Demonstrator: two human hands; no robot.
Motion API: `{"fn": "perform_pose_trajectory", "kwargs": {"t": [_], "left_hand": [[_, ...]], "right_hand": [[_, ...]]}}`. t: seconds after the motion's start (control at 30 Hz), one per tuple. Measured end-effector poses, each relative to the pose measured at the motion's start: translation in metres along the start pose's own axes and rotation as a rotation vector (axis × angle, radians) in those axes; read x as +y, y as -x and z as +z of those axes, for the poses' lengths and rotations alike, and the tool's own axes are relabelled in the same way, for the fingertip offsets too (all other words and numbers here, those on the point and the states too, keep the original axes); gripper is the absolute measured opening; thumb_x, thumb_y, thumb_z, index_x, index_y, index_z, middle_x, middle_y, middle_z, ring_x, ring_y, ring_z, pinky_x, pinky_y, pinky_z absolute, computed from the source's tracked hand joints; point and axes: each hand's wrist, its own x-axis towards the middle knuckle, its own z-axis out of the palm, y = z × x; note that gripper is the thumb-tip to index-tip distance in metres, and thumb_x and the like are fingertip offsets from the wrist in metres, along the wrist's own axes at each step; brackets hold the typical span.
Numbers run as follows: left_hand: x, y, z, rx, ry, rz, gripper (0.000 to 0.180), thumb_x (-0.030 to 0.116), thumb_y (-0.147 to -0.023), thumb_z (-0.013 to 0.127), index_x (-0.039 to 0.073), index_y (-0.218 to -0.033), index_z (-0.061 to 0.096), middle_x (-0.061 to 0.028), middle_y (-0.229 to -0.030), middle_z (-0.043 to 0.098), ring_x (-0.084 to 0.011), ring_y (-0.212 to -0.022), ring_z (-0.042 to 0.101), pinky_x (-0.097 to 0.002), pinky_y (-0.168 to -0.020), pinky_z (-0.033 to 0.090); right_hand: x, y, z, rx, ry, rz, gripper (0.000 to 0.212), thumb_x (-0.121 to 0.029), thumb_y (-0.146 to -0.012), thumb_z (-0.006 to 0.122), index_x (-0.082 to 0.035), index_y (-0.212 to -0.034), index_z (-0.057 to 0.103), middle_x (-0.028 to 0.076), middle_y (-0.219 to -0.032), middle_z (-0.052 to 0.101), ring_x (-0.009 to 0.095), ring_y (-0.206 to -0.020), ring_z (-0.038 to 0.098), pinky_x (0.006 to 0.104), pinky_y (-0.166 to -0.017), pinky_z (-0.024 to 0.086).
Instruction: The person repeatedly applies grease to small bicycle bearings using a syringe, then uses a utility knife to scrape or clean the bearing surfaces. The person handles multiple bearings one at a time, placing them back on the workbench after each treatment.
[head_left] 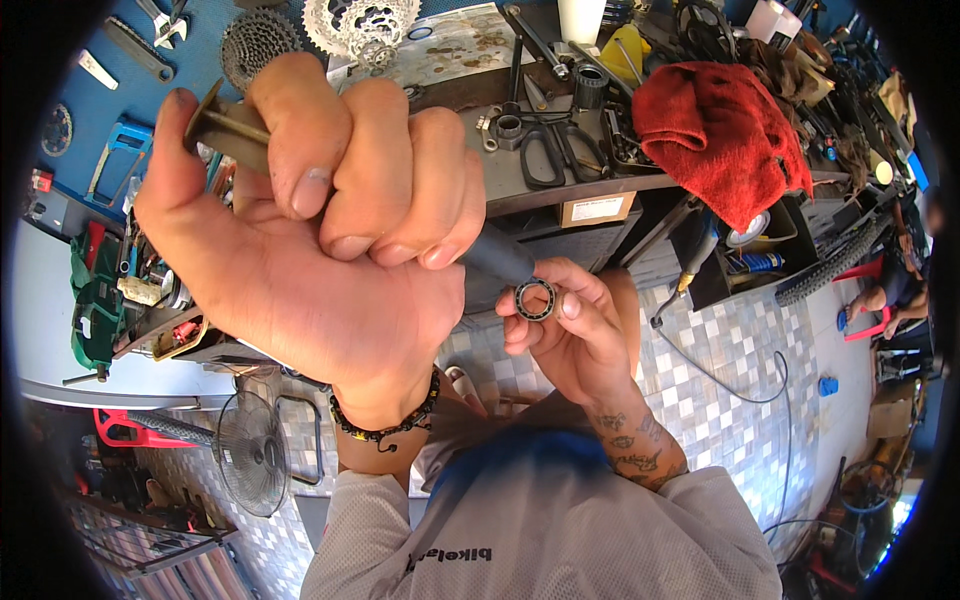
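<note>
My left hand (340,200) is raised close to the camera, its fingers curled round a metal tool with a flared, brass-coloured end (228,128) that sticks out between thumb and forefinger. A dark tube (497,255) shows below the little-finger side of this fist. Whether it belongs to the same tool is hidden by the hand. Lower and to the right, my right hand (585,335) pinches a ring-shaped ball bearing (535,299) between thumb and fingers, its open face toward the camera. The bearing is just beyond the tube's lower end.
On the workbench (505,180) ahead lie black-handled scissors (563,155), a red cloth (715,135) and several tools. Sprocket cassettes (262,48) are at the far left. A standing fan (250,450) is on the tiled floor at left; a cable (735,395) crosses the floor at right.
</note>
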Motion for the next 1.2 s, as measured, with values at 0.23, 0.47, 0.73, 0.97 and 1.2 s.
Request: {"fn": "perform_pose_trajectory", "kwargs": {"t": [0.23,0.47,0.73,0.97,1.2], "left_hand": [[-0.0039,0.0010,-0.0011,0.029,0.004,0.010,0.042,0.043,-0.104,0.043,0.017,-0.072,0.038,0.0047,-0.054,0.031,-0.0104,-0.047,0.027,-0.0294,-0.044,0.030],[-0.0039,0.0010,-0.0021,0.009,0.004,-0.002,0.042,0.043,-0.104,0.042,0.017,-0.072,0.039,0.0046,-0.054,0.031,-0.0102,-0.046,0.027,-0.0294,-0.044,0.030],[-0.0028,0.0021,-0.0025,-0.018,-0.028,-0.020,0.041,0.044,-0.104,0.042,0.017,-0.073,0.041,0.0038,-0.054,0.033,-0.0110,-0.048,0.028,-0.0309,-0.045,0.033],[-0.0045,0.0029,-0.0030,-0.017,-0.027,-0.026,0.041,0.044,-0.104,0.043,0.016,-0.074,0.041,0.0038,-0.055,0.034,-0.0109,-0.048,0.028,-0.0303,-0.045,0.032],[-0.0041,0.0032,-0.0033,-0.009,-0.039,-0.027,0.040,0.043,-0.104,0.043,0.017,-0.074,0.041,0.0042,-0.055,0.034,-0.0108,-0.048,0.028,-0.0301,-0.045,0.032]], "right_hand": [[0.0008,-0.0010,0.0018,0.015,0.033,-0.003,0.030,-0.009,-0.104,0.058,0.002,-0.132,0.060,0.024,-0.116,0.070,0.027,-0.098,0.075,0.0402,-0.090,0.064],[0.0016,-0.0024,0.0009,0.008,0.040,-0.004,0.029,-0.008,-0.104,0.058,0.002,-0.131,0.061,0.023,-0.115,0.071,0.026,-0.099,0.075,0.0399,-0.090,0.064],[0.0014,-0.0025,-0.0006,0.006,0.021,-0.012,0.028,-0.009,-0.105,0.058,0.000,-0.131,0.062,0.023,-0.115,0.070,0.026,-0.100,0.075,0.0389,-0.091,0.064],[0.0030,-0.0020,-0.0021,0.015,0.018,-0.015,0.028,-0.009,-0.105,0.056,-0.001,-0.131,0.062,0.023,-0.115,0.070,0.026,-0.099,0.075,0.0380,-0.091,0.064],[0.0034,-0.0023,-0.0031,0.022,0.010,-0.012,0.027,-0.009,-0.105,0.056,-0.001,-0.130,0.063,0.023,-0.115,0.070,0.026,-0.099,0.075,0.0382,-0.091,0.064]]}}
